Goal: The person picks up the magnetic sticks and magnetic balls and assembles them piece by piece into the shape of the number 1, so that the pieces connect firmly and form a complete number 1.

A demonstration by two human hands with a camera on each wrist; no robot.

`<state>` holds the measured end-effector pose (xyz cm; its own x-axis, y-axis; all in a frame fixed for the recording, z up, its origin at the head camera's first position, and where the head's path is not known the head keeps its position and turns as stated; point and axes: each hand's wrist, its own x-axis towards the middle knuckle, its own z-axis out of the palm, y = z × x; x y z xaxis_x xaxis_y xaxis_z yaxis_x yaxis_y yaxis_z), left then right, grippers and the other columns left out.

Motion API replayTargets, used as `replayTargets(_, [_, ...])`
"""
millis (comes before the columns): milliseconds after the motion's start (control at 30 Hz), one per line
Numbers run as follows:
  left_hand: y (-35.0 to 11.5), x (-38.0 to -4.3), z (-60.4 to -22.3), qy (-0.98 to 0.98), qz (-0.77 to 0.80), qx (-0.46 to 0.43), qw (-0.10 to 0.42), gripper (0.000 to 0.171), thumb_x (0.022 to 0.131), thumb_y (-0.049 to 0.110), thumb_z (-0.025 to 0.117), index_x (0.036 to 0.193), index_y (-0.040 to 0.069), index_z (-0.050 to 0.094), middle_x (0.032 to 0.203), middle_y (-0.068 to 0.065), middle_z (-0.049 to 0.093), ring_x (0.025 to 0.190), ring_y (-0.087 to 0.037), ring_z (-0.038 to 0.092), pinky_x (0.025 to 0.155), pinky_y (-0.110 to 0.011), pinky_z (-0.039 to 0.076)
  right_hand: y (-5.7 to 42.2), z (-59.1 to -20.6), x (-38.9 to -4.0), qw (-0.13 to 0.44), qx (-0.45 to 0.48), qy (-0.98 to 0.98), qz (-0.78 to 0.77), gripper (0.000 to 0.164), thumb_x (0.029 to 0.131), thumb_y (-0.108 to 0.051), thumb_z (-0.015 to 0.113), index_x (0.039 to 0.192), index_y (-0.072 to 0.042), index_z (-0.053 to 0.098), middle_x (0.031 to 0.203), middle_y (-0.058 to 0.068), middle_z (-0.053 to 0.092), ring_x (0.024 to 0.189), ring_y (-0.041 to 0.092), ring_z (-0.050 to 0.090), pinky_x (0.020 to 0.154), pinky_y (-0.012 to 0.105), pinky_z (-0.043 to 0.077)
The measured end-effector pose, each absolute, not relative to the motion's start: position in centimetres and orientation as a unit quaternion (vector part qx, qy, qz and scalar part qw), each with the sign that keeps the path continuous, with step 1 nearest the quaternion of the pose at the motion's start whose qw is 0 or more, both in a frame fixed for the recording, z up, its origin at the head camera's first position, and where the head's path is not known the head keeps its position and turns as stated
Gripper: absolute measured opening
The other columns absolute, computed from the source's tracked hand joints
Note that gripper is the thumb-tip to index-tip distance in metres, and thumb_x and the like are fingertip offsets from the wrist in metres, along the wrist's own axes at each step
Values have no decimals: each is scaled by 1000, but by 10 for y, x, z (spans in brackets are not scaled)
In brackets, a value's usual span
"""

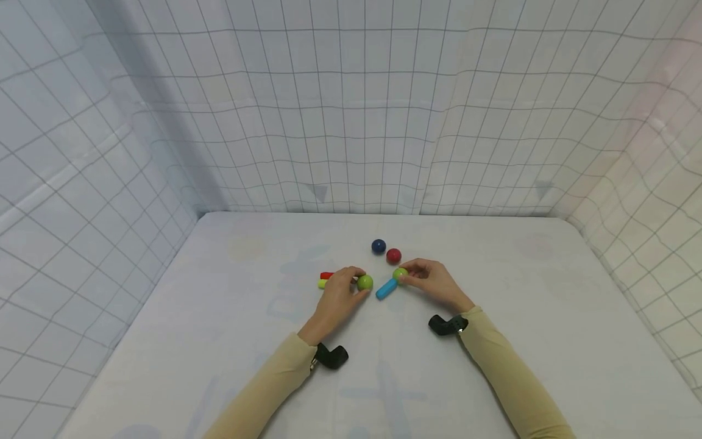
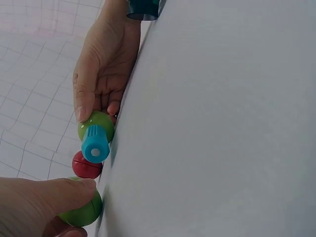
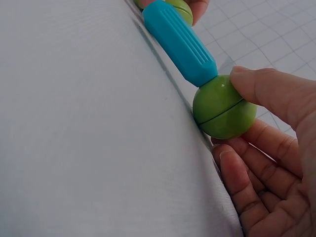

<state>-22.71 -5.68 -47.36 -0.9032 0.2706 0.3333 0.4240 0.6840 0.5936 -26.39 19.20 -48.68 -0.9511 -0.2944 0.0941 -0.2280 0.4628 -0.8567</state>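
Two pinches, close together

L hand (image 1: pixel 336 299) grips L green ball (image 1: pixel 365 282) btwn thumb & fingers, opened just ball-wide; R hand (image 1: pixel 437 285) same on R green ball (image 1: pixel 400 275). Blue stick (image 1: pixel 386 289) btwn them, far end touching R green ball. Red ball (image 1: pixel 393 256) & dk blue ball (image 1: pixel 378 246) just behind, twd back edge. Red stick (image 1: pixel 326 275) & yellow stick (image 1: pixel 322 284) part hidden by L hand. Wide white tabletop (image 1: pixel 230 317) both sides, edges meeting gridded curtain (image 1: pixel 351 122) at back.
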Motion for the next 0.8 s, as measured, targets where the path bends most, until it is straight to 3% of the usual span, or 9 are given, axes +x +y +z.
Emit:
replayTargets(333, [-59,-220,-475,-910,-350,-196,105,36,82,13,77,114,7,64,87,-3,54,71,-14,47,63,-25,43,193,-488,-265,36,-155,854,-496,33,83,-33,74,108,-12,69,91,0,64,81,18,58,74,29,46])
replayTargets(800, [-61,-211,-481,-887,-404,-198,102,31,79,16,79,104,4,66,89,-1,65,74,-11,57,68,-23,49,192,-487,-265,33,-158,851,-499,31,83,-29,75,108,-11,69,91,0,65,81,18,58,74,27,47])
